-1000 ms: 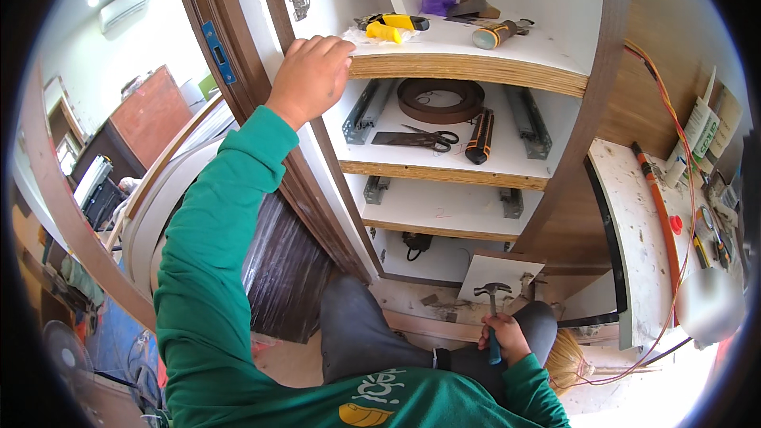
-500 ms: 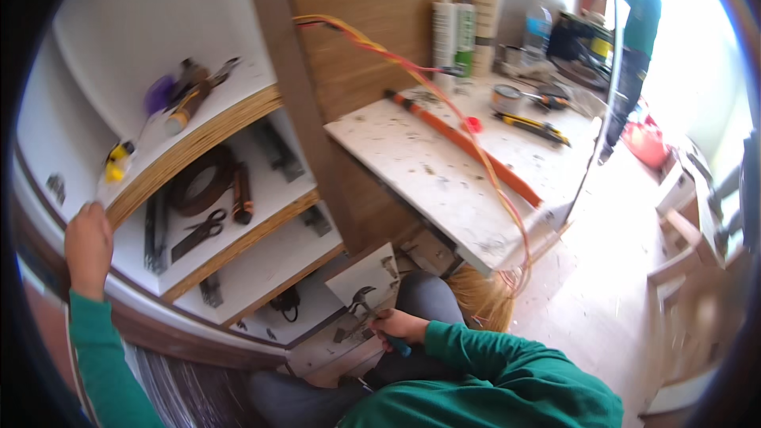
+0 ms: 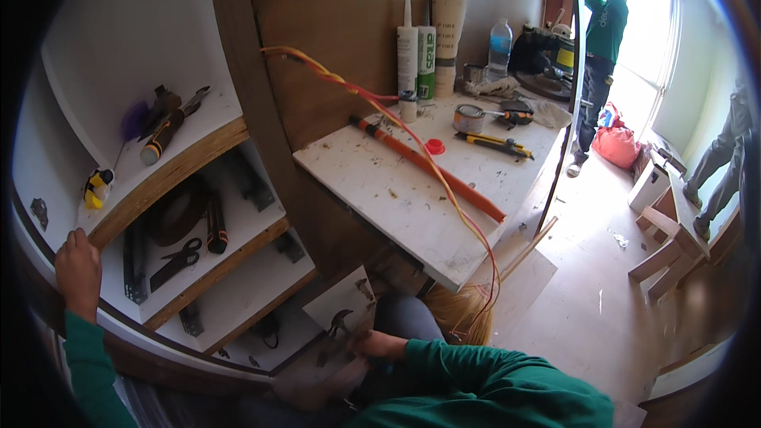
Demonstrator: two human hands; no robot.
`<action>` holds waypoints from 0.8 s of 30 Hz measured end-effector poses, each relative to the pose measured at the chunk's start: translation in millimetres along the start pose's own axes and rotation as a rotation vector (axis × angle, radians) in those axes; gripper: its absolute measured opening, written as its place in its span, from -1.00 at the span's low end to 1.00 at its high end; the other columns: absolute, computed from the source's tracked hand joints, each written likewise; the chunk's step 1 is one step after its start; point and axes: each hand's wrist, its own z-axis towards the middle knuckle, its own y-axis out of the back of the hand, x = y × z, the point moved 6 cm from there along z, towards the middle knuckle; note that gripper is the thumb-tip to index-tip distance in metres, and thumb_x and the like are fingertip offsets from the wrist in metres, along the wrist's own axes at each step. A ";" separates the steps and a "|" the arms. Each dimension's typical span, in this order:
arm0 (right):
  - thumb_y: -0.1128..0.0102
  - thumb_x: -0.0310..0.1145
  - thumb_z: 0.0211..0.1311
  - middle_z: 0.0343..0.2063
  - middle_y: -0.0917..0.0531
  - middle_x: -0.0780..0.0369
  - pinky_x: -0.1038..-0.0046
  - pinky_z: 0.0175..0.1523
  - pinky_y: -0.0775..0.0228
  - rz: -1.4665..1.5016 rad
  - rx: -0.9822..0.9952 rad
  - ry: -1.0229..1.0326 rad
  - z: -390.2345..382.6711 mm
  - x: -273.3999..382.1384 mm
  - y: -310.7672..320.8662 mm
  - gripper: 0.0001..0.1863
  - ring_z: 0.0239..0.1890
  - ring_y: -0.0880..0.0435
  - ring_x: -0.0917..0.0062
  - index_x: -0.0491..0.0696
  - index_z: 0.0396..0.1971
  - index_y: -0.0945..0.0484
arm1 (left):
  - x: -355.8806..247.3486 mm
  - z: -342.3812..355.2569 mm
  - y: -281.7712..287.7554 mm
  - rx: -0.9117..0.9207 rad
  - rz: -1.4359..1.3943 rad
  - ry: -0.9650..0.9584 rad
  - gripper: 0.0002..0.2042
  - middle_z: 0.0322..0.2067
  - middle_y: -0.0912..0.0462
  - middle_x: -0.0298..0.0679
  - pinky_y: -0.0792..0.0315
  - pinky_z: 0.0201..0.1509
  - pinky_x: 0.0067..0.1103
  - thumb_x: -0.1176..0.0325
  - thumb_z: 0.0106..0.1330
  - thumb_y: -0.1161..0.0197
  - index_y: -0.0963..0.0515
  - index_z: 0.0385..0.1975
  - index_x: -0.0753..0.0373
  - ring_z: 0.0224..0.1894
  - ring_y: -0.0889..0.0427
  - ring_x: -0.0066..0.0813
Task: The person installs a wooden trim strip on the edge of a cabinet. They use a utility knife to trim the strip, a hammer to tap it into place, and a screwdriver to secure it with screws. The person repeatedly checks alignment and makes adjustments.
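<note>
While the left hand (image 3: 78, 268) rests at the upper shelf's (image 3: 176, 176) front edge, its grip impossible to tell from where I stand, the right hand (image 3: 380, 345), well apart, closes round a hammer (image 3: 341, 320) before a white board (image 3: 331, 293), near the knee (image 3: 408, 318).

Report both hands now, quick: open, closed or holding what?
Left hand: at the front corner of the upper shelf; grip cannot be told.
Right hand: closed, holding the hammer.

Open lane along the white surface's (image 3: 380, 190) near edge, but the orange bar (image 3: 416, 159) blocks beyond, wires (image 3: 342, 78) trailing over it, cartridges (image 3: 407, 62) crowding the back edge!
</note>
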 end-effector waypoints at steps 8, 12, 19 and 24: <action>-0.14 -0.27 0.52 -0.47 -0.61 0.19 0.33 -0.54 -0.57 0.037 -0.042 -0.015 8.8 -6.9 -1.3 -0.73 -0.55 -0.70 0.41 -0.18 -0.05 -0.55 | -1.1 -1.3 5.2 0.004 -0.035 0.015 -0.89 -0.29 -0.61 0.01 -0.56 -0.08 -0.19 0.53 0.30 -0.24 -0.47 -0.24 0.35 -0.21 -0.68 0.03; -0.13 -0.23 0.52 -0.46 -0.68 0.18 0.29 -0.31 -0.62 -0.013 -0.063 -0.069 -2.4 10.5 -4.3 -0.72 -0.40 -0.72 0.43 -0.16 -0.13 -0.64 | -3.6 -3.3 7.7 -0.038 -0.033 0.001 -0.88 -0.29 -0.59 0.01 -0.55 -0.06 -0.19 0.53 0.29 -0.24 -0.47 -0.25 0.34 -0.20 -0.66 0.04; -0.17 -0.23 0.52 -0.51 -0.61 0.21 0.30 -0.50 -0.56 0.149 -0.145 -0.196 -10.8 17.1 -10.2 -0.76 -0.52 -0.66 0.41 -0.12 -0.15 -0.60 | -6.2 -5.5 13.3 -0.079 -0.045 -0.051 -0.87 -0.30 -0.58 0.01 -0.53 -0.09 -0.18 0.52 0.28 -0.25 -0.46 -0.26 0.34 -0.24 -0.64 0.05; -0.15 -0.23 0.52 -0.49 -0.61 0.21 0.31 -0.47 -0.55 0.114 -0.115 -0.078 -2.9 5.8 -5.6 -0.76 -0.53 -0.65 0.44 -0.11 -0.14 -0.60 | -3.6 -9.5 8.5 -0.109 -0.007 -0.060 -0.88 -0.31 -0.57 0.00 -0.52 -0.11 -0.18 0.52 0.28 -0.25 -0.45 -0.26 0.33 -0.26 -0.64 0.05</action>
